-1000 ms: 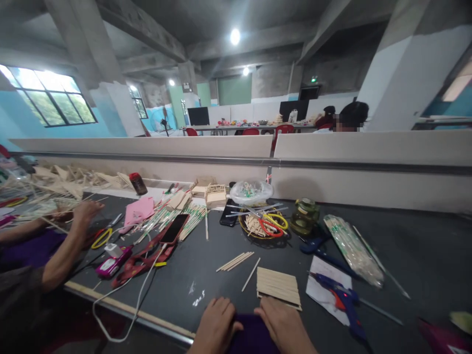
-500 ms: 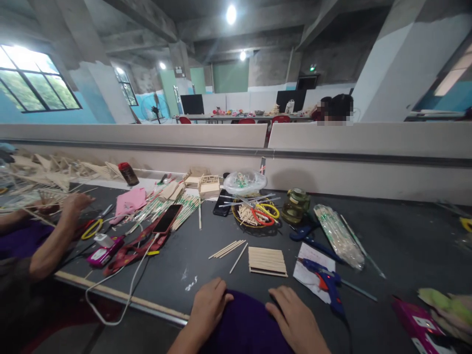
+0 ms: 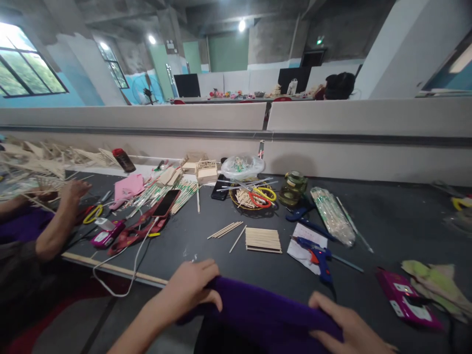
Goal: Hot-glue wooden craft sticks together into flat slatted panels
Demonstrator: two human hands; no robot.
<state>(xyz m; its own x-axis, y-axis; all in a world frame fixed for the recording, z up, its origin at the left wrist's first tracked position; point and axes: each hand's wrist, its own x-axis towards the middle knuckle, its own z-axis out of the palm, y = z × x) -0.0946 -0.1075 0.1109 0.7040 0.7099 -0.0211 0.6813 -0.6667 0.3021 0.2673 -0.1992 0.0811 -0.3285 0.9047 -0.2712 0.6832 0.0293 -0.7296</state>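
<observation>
Tabletop first: dark, starts just beyond both hands, work gear fanned out ahead of them, likely so it's all in reach.

Purple cloth: stretched between the hands at the near edge, over the lap side. Left hand pinches its left end, fingers over the top edge, thumb on the near side. Right hand pinches the other end, cloth between thumb and fingers. Hands wide apart, so the span looks fairly taut; two-point hold probably keeps it from bunching. Lower part out of frame.

Packet of sticks: far side, ahead of the right hand, parked back like spare stock.

Basket: ahead of the gap between hands, holds short sticks; scissors lie across the top, handles toward the right-hand side, presumably for easy pickup.

Power strip: right of the right hand, cord plugged in.

Glue gun: just beyond the right hand, on its side, nozzle over white paper, probably to catch drips.

Stick panel: flat, ahead of the gap between hands, sticks side by side.

Four loose sticks: beyond the left hand, roughly parallel.

Single stick: between those and the panel, touching neither.
</observation>
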